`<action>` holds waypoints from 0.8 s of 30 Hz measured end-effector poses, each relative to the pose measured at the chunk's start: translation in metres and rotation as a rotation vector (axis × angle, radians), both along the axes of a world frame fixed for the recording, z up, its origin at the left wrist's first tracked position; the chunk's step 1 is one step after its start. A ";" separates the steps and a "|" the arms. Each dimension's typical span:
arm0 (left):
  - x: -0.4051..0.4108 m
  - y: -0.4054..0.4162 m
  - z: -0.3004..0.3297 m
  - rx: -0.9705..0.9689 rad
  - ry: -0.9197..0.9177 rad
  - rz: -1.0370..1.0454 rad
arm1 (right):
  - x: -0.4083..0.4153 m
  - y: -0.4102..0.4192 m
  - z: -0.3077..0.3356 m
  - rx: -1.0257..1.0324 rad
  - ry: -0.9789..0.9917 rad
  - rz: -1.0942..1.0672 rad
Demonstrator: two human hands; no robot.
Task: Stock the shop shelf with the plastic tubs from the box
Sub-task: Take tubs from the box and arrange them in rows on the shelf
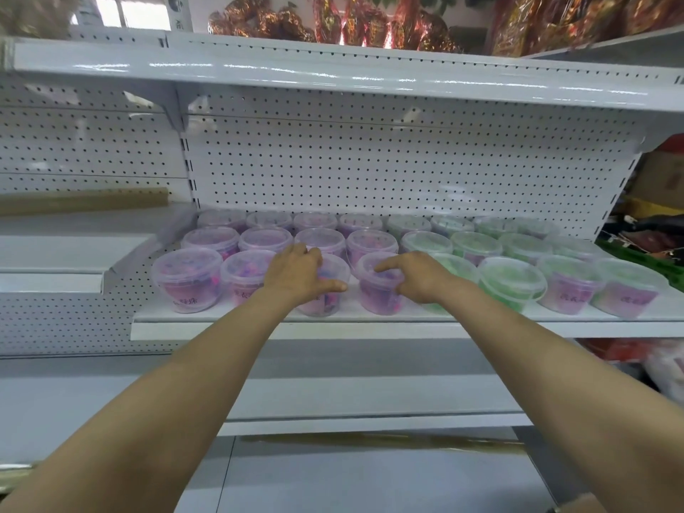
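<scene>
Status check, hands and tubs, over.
Left hand on front-row purple tub. Right hand on next purple tub. Shelf nearly full; nothing blocking.

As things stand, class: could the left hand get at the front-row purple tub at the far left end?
Probably yes: the left hand rests two tubs along from that purple tub, whose front and top are uncovered.

Tubs (374, 241) stand in three rows on the shelf (370, 329), front to back against the pegboard (370, 168); both hands (299, 272) rest on front-row tubs.
</scene>
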State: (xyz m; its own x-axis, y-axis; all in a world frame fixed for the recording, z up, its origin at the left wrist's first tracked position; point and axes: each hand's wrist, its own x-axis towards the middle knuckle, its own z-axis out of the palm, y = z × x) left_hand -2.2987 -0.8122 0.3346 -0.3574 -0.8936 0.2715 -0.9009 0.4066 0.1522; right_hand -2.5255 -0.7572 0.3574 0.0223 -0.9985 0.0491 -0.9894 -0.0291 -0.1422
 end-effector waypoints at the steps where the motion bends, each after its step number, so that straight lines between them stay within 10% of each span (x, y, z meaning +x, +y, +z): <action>1: 0.004 -0.001 -0.001 0.040 0.045 -0.027 | 0.000 -0.001 0.001 0.008 -0.013 -0.017; 8: 0.024 -0.001 0.007 0.291 -0.001 -0.127 | 0.020 -0.004 -0.009 -0.074 -0.007 -0.076; 24: 0.004 0.005 0.003 -0.013 -0.086 0.018 | 0.012 -0.001 -0.007 -0.092 -0.031 -0.047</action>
